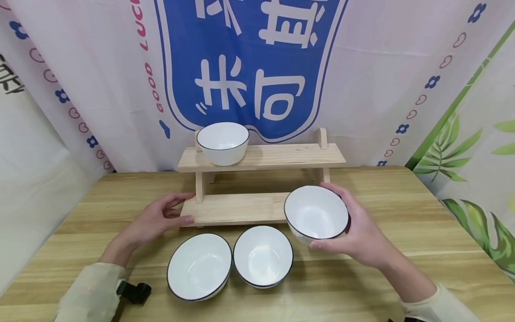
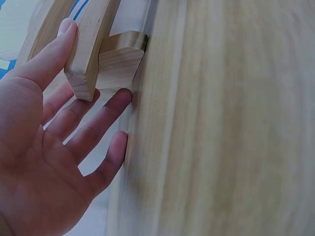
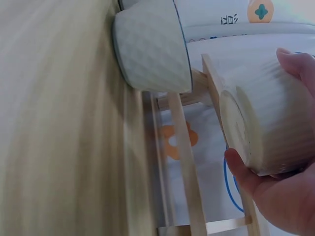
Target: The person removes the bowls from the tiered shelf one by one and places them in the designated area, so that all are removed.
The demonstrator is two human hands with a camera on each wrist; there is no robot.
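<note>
My right hand (image 1: 358, 228) grips a white bowl (image 1: 315, 212) with a dark rim, thumb at the near side and fingers round the far side. The bowl is tilted and overlaps the right part of the lower tier in the head view; its ribbed side and round foot (image 3: 235, 125) show in the right wrist view. At the left end of a two-tier wooden shelf (image 1: 237, 208), my left hand (image 1: 157, 217) holds the lower board (image 2: 83, 73) between thumb and fingers. Another white bowl (image 1: 223, 145) stands on the upper tier's left side.
Two more dark-rimmed white bowls, a left one (image 1: 200, 267) and a right one (image 1: 263, 256), sit side by side on the wood-grain table (image 1: 334, 290) before the shelf. A printed curtain (image 1: 374, 89) hangs close behind the shelf.
</note>
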